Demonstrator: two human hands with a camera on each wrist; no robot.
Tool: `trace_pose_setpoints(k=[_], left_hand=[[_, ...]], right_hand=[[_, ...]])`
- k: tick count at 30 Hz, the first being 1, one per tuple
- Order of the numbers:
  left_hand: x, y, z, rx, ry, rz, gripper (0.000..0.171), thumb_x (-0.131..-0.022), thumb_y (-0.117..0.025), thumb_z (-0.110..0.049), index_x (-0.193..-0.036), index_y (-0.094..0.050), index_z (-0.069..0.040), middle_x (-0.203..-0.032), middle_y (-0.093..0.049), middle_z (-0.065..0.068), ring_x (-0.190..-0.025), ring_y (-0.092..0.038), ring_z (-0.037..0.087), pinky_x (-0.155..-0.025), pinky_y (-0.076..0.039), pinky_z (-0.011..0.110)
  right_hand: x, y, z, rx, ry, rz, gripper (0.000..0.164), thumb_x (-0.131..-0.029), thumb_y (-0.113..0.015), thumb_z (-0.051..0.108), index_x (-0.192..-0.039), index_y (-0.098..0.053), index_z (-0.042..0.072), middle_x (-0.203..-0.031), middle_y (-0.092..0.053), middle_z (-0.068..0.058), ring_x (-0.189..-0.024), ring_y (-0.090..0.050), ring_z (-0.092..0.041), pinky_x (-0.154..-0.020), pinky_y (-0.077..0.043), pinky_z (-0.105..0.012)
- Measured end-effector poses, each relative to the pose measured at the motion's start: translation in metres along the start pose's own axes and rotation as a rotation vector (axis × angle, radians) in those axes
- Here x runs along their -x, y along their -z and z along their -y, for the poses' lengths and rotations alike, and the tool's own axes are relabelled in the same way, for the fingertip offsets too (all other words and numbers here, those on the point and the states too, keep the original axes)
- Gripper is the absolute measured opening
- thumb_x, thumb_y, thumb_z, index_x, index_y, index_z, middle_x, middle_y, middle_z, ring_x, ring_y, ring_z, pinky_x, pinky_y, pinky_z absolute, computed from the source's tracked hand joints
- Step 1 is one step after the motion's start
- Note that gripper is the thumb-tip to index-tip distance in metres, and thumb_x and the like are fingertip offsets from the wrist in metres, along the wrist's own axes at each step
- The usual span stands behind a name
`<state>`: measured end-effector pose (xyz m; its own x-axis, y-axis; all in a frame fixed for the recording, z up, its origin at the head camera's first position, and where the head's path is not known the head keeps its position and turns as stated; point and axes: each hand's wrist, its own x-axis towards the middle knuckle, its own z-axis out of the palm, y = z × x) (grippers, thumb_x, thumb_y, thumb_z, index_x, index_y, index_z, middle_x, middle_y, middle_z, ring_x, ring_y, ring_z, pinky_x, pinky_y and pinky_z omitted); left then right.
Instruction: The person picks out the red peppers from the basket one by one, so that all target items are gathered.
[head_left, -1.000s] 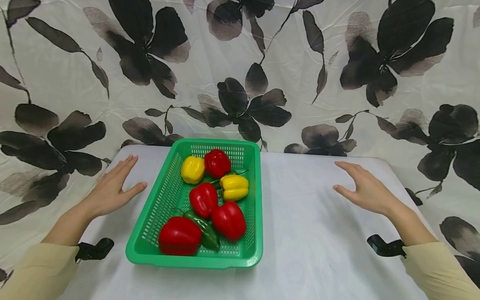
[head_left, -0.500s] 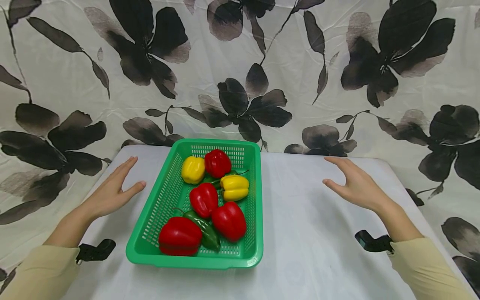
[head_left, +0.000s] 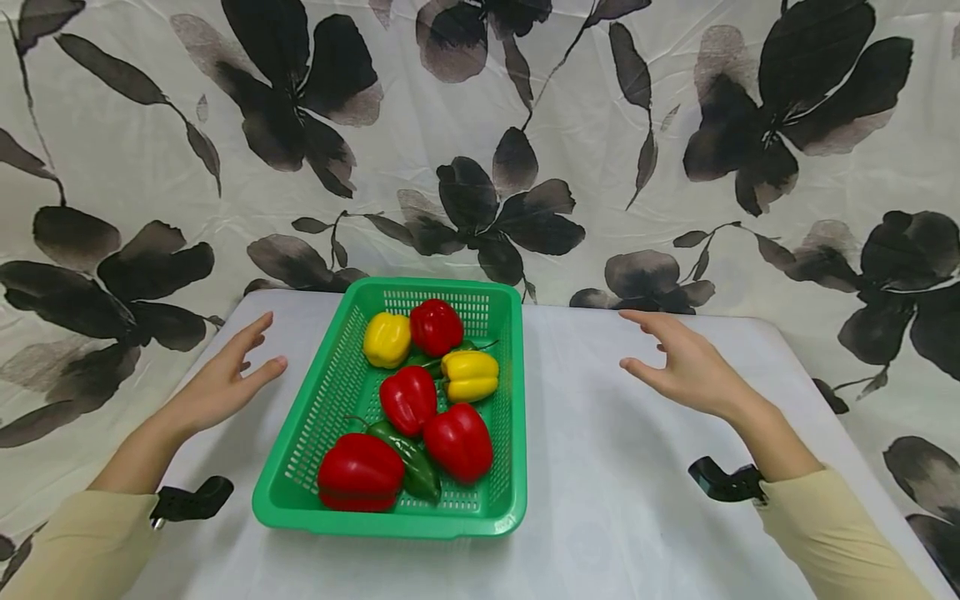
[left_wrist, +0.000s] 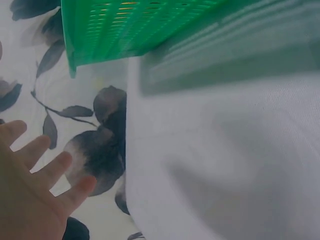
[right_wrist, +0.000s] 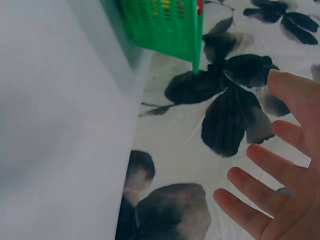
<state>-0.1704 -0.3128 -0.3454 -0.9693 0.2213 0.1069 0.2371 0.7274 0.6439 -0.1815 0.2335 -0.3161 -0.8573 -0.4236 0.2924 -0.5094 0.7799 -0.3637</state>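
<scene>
1. Just now, nearest the camera, the right sleeve (head_left: 825, 525) has slid inward over the counter (head_left: 585, 533); the left sleeve (head_left: 90, 533) has barely moved.
2. At the near end of the green basket (head_left: 390, 522), which stands on the counter between the hands, a big red pepper (head_left: 360, 472) lies beside a long green pepper (head_left: 416, 467); neither has shifted.
3. Farther up, the right hand (head_left: 686, 367) has come closer to the basket but is well apart from it, thumb and fingers spread. The left hand (head_left: 220, 385), near the opposite wall, now bends its fingers slightly. Both hold nothing, so I judge the handling has not begun.
4. Farthest inside, a yellow pepper (head_left: 387, 340) and a red one (head_left: 436, 327) lie as before, below the floral cloth (head_left: 600, 217).
</scene>
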Motion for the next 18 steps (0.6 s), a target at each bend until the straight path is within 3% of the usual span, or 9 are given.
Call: trace_pose_setpoints(k=[18], left_hand=[[0.002,0.001,-0.005,0.061,0.025,0.086,0.076,-0.094,-0.051,-0.030,-0.148,-0.002,-0.008,-0.149,-0.015,0.027,-0.127,-0.028,0.052,-0.091,-0.030,0.069]], right_hand=[[-0.020,-0.007,0.035,-0.056,0.091,0.048,0.063,-0.081,-0.070,0.024,-0.136,-0.042,0.012,-0.132,-0.049,-0.006,-0.112,-0.055,-0.026,-0.085,-0.052,-0.040]])
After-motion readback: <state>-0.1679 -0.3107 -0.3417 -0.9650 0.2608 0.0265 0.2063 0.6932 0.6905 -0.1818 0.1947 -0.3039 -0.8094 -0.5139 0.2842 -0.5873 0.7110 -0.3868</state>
